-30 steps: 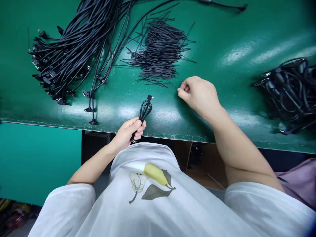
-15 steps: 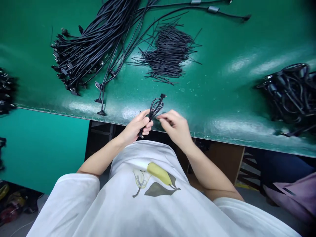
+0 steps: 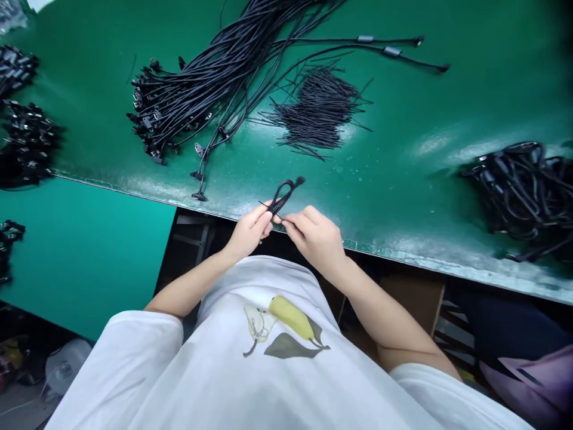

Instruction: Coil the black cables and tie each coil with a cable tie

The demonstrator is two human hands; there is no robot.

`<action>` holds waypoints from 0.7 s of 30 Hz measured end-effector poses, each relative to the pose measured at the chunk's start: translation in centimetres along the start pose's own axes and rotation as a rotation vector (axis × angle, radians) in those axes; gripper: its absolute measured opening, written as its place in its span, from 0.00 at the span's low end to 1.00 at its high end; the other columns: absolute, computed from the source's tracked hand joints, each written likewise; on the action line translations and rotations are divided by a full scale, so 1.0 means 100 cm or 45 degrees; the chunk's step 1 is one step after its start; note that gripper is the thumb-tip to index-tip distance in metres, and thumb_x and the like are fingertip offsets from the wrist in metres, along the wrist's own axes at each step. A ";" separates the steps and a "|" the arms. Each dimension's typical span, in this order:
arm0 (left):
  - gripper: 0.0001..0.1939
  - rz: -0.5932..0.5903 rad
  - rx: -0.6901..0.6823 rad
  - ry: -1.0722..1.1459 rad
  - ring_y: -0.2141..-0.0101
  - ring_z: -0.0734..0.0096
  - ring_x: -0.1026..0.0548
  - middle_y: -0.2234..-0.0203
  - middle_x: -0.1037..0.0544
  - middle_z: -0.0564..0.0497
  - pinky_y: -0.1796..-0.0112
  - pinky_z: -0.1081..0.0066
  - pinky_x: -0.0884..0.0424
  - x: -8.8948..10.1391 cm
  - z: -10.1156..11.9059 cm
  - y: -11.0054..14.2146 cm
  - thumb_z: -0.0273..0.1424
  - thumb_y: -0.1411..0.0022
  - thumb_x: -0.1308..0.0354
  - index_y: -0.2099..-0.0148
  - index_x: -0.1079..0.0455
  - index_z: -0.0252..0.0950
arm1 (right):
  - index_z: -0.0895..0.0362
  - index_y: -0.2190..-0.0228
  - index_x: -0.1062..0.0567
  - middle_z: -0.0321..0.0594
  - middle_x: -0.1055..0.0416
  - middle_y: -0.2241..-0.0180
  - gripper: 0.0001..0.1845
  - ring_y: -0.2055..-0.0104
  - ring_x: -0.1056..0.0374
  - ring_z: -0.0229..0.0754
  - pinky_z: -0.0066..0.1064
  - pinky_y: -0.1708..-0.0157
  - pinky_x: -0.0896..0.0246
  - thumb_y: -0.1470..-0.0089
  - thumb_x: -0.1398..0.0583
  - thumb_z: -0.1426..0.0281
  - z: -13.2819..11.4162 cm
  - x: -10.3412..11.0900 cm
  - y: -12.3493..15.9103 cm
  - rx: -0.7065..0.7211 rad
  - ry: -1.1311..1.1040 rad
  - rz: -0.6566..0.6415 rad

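My left hand (image 3: pixel 250 230) is closed around a small coiled black cable (image 3: pixel 284 194), holding it just over the near edge of the green table (image 3: pixel 403 197). A connector sticks out of the top of the coil. My right hand (image 3: pixel 316 236) pinches a thin black tie (image 3: pixel 270 208) against the coil's waist, fingertips touching the left hand's. Farther back lies a loose heap of thin black ties (image 3: pixel 320 110). A long bundle of uncoiled black cables (image 3: pixel 210 83) lies to its left.
A pile of coiled black cables (image 3: pixel 521 191) rests at the right of the table. More black cable bundles (image 3: pixel 24 128) lie at the far left. Two separate cables with ferrite beads (image 3: pixel 385 51) stretch across the back. Below the table edge is a dark gap.
My right hand left the tie heap and came back to the coil, now pinching a tie at it. The view has shifted, so the table contents appear lower and more to the right.
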State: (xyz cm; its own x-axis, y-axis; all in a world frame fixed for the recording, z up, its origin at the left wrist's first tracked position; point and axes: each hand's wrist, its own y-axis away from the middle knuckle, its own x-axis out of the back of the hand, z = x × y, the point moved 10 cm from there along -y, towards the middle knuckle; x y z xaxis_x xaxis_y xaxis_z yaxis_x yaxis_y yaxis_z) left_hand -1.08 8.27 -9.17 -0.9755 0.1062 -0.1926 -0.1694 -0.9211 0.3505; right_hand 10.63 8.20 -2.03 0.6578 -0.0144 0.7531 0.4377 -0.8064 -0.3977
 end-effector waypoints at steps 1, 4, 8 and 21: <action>0.20 0.025 -0.049 -0.141 0.77 0.79 0.39 0.76 0.32 0.56 0.75 0.76 0.42 0.001 0.003 0.000 0.38 0.35 0.43 0.45 0.28 0.34 | 0.58 0.64 0.22 0.42 0.29 0.71 0.13 0.69 0.36 0.40 0.34 0.68 0.43 0.35 0.46 0.72 -0.011 0.002 -0.002 0.147 0.120 0.000; 0.13 0.015 -0.182 -0.443 0.75 0.77 0.37 0.77 0.32 0.56 0.70 0.74 0.39 -0.001 0.013 0.001 0.31 0.35 0.46 0.51 0.24 0.34 | 0.59 0.61 0.22 0.48 0.25 0.59 0.17 0.60 0.33 0.44 0.37 0.62 0.41 0.34 0.51 0.77 -0.040 -0.005 -0.005 0.585 0.295 -0.148; 0.10 -0.092 -0.075 -0.429 0.78 0.78 0.39 0.80 0.34 0.57 0.74 0.75 0.41 -0.007 0.006 -0.001 0.29 0.38 0.45 0.58 0.25 0.33 | 0.62 0.65 0.23 0.47 0.26 0.65 0.17 0.64 0.35 0.43 0.37 0.64 0.42 0.35 0.51 0.78 -0.056 -0.013 -0.002 0.950 0.516 -0.282; 0.17 -0.371 0.531 0.125 0.81 0.85 0.43 0.83 0.39 0.59 0.81 0.82 0.53 -0.029 -0.037 0.011 0.36 0.52 0.30 0.73 0.35 0.33 | 0.61 0.74 0.24 0.44 0.36 0.74 0.16 0.69 0.44 0.43 0.37 0.69 0.51 0.41 0.48 0.83 -0.072 -0.018 0.016 1.188 0.647 -0.540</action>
State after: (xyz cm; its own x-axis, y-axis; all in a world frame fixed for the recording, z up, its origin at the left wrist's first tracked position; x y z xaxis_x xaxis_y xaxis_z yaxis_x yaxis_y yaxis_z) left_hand 2.04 5.58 -11.66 -0.8652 0.2821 -0.4145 -0.4930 -0.6289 0.6012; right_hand 5.74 2.66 -0.24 0.1173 -0.2547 0.9599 0.9894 -0.0530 -0.1350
